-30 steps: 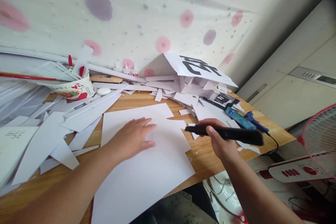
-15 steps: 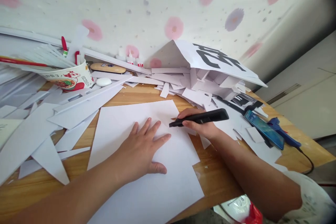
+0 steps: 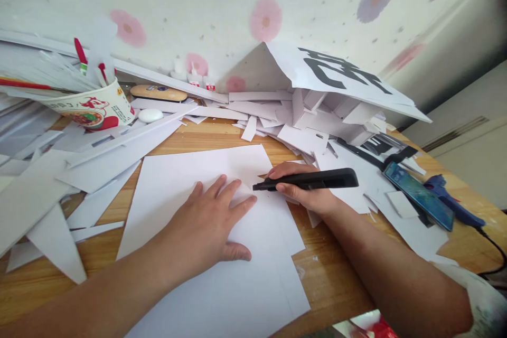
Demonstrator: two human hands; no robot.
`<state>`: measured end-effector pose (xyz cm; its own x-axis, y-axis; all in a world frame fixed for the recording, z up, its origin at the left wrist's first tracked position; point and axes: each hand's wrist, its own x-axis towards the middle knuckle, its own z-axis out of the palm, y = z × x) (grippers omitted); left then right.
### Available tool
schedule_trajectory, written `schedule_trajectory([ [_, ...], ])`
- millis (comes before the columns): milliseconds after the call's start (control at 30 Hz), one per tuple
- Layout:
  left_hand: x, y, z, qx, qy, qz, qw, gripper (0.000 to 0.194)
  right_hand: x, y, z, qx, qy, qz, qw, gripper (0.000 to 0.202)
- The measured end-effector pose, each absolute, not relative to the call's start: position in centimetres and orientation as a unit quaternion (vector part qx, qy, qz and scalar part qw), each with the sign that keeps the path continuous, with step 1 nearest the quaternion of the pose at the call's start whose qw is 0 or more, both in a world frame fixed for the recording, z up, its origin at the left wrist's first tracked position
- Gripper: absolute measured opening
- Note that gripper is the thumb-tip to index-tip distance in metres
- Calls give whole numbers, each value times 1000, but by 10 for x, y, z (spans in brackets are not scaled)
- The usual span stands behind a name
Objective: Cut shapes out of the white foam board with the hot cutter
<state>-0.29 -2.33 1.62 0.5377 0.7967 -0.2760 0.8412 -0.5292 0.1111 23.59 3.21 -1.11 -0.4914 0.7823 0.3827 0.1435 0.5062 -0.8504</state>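
Note:
A large white board lies on the wooden table, with a stepped notch in its right edge. Flat on it, fingers spread, rests my left hand. My right hand is closed round a black utility knife, its front end pointing left at the board near my left fingertips. The blade is too small to make out, so I cannot tell whether it touches the board.
White offcuts crowd the left and back. A paper tub of tools stands back left. Behind is a white model under a lettered sheet. To the right lie a phone and a blue glue gun on a cord.
The camera view has shifted and come a little closer. The knife's rear end sits slightly lower, its handle nearer level. My left hand stays spread on the board.

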Motion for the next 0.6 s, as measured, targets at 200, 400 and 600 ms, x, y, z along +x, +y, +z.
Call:
schedule_trajectory([
  [200, -2, -24, 16, 873, 470, -74, 111, 87, 236, 32, -12, -308, -769, 401, 391, 18],
  [400, -3, -24, 12, 870, 473, -78, 114, 88, 237, 32, -11, -303, -771, 401, 390, 16],
  [600, -2, -22, 14, 868, 475, -91, 116, 89, 236, 34, -9, -258, -809, 373, 374, 18],
])
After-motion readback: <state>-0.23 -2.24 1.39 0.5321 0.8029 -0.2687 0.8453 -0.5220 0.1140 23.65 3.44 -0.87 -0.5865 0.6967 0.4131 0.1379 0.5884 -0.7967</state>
